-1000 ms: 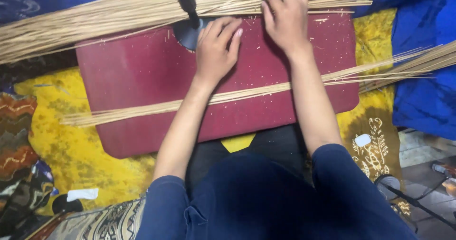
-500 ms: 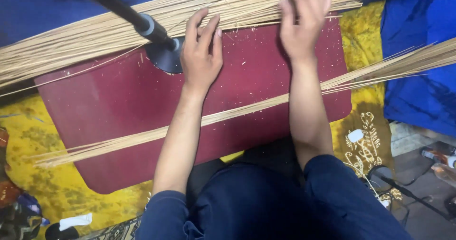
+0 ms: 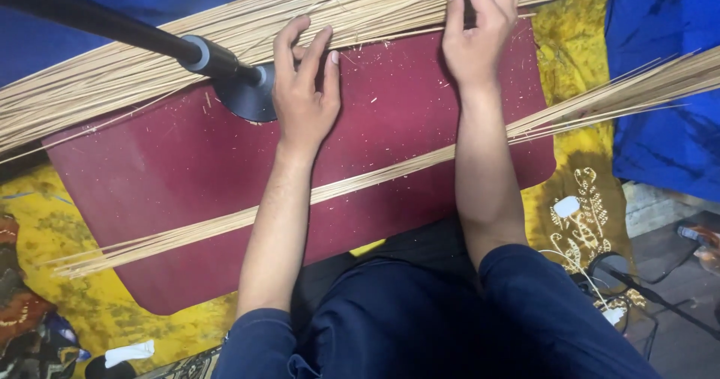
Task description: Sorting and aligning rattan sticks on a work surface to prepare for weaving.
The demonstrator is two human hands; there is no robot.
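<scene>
A dark red board (image 3: 172,169) lies across my lap. A thick heap of thin pale sticks (image 3: 225,34) runs along its far edge. My left hand (image 3: 304,94) rests flat on the board, fingers spread, with the tips touching the near side of the heap. My right hand (image 3: 478,26) lies on the heap further right, fingers curled over some of the sticks. A thinner bundle of sticks (image 3: 375,180) crosses the board slantwise under both forearms, running from the lower left up to the right.
A black pole with a grey collar (image 3: 202,55) slants in from the upper left onto a round dark base (image 3: 244,101) on the board, next to my left hand. Yellow patterned cloth (image 3: 45,229) and blue cloth (image 3: 667,124) lie around. Cables (image 3: 637,289) trail at the lower right.
The view has swung, shifting the board and sticks in the frame. My left hand has spread flat beside the pole base, and my right hand stays on the heap.
</scene>
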